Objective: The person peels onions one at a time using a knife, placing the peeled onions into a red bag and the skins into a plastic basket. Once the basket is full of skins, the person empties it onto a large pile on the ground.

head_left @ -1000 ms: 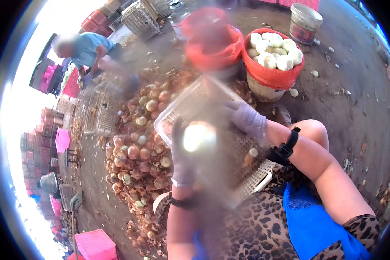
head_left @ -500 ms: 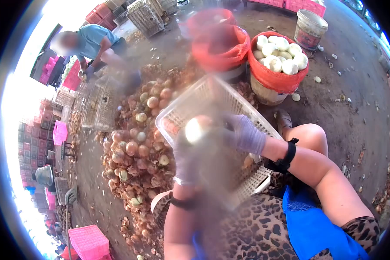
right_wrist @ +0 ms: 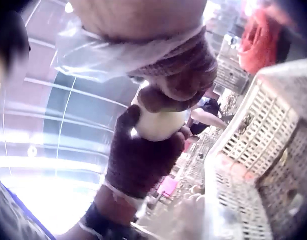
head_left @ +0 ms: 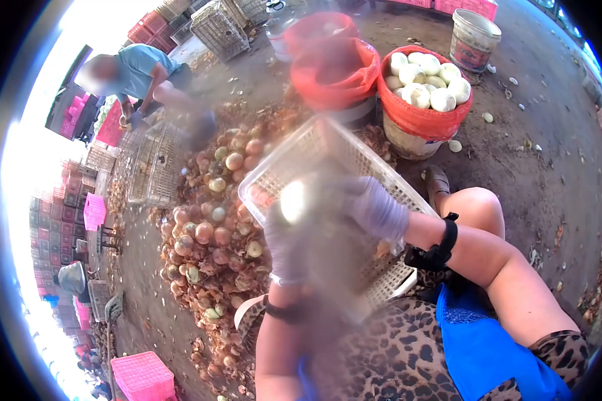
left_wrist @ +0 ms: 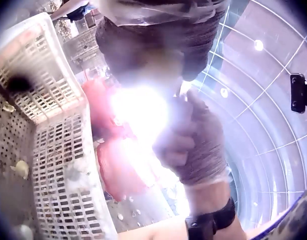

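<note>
A pale peeled onion (right_wrist: 161,125) is between my two gloved hands, over a white plastic crate (head_left: 281,167) at my lap. From below, my left hand (right_wrist: 143,162) grips it with fingers and thumb curled round. My right hand (head_left: 381,210) meets it from the other side; in the right wrist view its curled fingers lie on the onion's top. Glare whitens the onion in the head view, and a blur covers the space between the hands. Beside the right thumb in the left wrist view is a small bright glint; I cannot tell whether that hand also holds a tool.
A heap of unpeeled onions and loose skins (head_left: 207,234) lies left of the crate. Ahead stand a red-lined bucket (head_left: 421,127) of peeled onions, another red bag (head_left: 334,83) and a white bucket (head_left: 475,43). Another person (head_left: 144,70) bends at far left; a pink crate (head_left: 144,374) sits lower left.
Both hands stay together over the crate with the onion, shifting only slightly. A reddish-brown patch on the onion half a second ago no longer shows. The view sways a little.
</note>
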{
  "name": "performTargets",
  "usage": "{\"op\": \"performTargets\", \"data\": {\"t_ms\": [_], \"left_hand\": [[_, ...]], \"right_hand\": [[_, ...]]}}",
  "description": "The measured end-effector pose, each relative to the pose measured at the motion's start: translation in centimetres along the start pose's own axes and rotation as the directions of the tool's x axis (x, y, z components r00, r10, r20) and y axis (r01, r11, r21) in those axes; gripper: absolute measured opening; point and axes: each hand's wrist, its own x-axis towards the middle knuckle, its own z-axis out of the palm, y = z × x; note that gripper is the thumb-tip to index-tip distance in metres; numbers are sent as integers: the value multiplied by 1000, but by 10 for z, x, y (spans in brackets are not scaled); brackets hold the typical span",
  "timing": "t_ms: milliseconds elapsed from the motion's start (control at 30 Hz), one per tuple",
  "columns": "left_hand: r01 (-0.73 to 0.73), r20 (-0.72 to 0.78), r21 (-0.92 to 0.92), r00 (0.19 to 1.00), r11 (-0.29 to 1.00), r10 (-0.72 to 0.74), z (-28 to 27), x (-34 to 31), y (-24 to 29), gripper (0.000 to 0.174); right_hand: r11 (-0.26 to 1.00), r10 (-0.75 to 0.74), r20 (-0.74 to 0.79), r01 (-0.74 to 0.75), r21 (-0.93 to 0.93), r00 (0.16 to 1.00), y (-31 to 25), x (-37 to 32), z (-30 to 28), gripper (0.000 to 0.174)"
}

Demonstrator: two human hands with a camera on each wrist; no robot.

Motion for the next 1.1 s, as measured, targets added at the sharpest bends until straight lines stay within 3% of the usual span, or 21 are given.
{"op": "performTargets", "data": {"t_ms": [100,200,233,300,333,367,433,500,567,667,767,800,867,933,1067,1100], "left_hand": [[-54,95,100,994,994,44,-1,-8,3,70],[6,144,-96,990,995,8,3,-10,8,85],[-24,140,-112,989,993,40,3,-6,6,83],[65,150,-306,989,950,-19,-5,0,5,83],[42,130,-234,991,971,-12,-1,0,6,81],[22,110,-160,994,987,-4,3,-1,6,79],[48,146,-191,989,980,-20,3,-1,1,75],[6,96,-141,995,990,8,-5,6,-16,69],[-55,43,-26,998,998,56,-5,10,-24,66],[86,65,-258,995,962,-72,5,2,-14,62],[-28,-21,-112,999,993,26,15,8,-17,62],[-51,-1,-143,999,988,51,19,7,-14,63],[-37,39,-229,998,973,47,20,8,-12,65],[11,49,-258,999,966,2,13,9,-19,68],[-20,-38,5,999,1000,20,1,15,-32,71],[-24,-27,27,999,999,25,-6,19,-38,71]], "right_hand": [[965,10,-85,-32,-262,996,10,22,-37,39],[912,-205,-132,140,-386,970,12,31,-56,41],[994,22,-141,-37,-105,990,-10,26,-44,42],[992,126,-62,-127,-17,990,-22,13,-27,44],[984,178,-21,-177,22,984,-28,6,-19,45],[994,4,31,0,-110,1000,-17,1,-14,47],[948,-108,153,148,-280,982,-18,-4,-12,50],[919,8,244,89,-384,970,-42,-5,-13,56],[874,-30,200,123,-469,979,-40,-5,-11,52],[785,-86,163,168,-597,983,-31,-3,-7,46],[689,-178,121,211,-694,977,-28,0,-6,43],[657,-214,108,224,-719,971,-28,1,-7,42],[921,-228,113,251,-298,967,-17,7,-6,44],[987,-150,128,155,-29,980,3,13,-2,46],[958,263,194,-280,65,945,15,25,-5,48],[963,260,192,-268,20,946,18,25,-6,47]]}}
